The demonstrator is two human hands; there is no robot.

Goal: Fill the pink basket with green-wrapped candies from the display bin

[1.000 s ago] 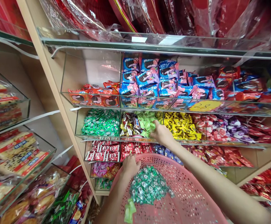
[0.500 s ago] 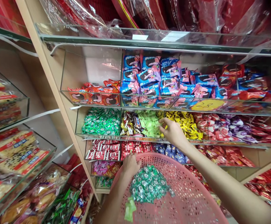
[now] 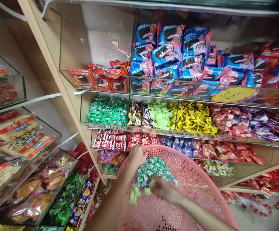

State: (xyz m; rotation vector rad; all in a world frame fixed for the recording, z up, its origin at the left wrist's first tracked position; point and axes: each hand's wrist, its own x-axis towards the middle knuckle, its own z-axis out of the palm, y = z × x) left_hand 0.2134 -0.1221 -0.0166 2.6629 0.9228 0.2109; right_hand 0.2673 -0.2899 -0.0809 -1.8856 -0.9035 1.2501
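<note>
My left hand is closed over the far left rim of a round pink plastic basket with a perforated wall. My right hand is down inside the basket, fingers curled, with a light green wrapped candy at its fingertips. Just beyond that hand lies a heap of green-and-silver wrapped candies. A few other light green candies rest to the left of it on the basket's floor. On the shelf ahead, more light green candies fill part of a glass compartment.
Beside them are green candies and yellow candies. Blue cookie packs fill the shelf above, with a yellow price label. A wooden upright and packaged pastries stand at left.
My right hand has come down from the light green candies on the shelf into the basket, with a light green candy at its fingers. The view has tilted lower and closer; my left hand stays on the rim.
</note>
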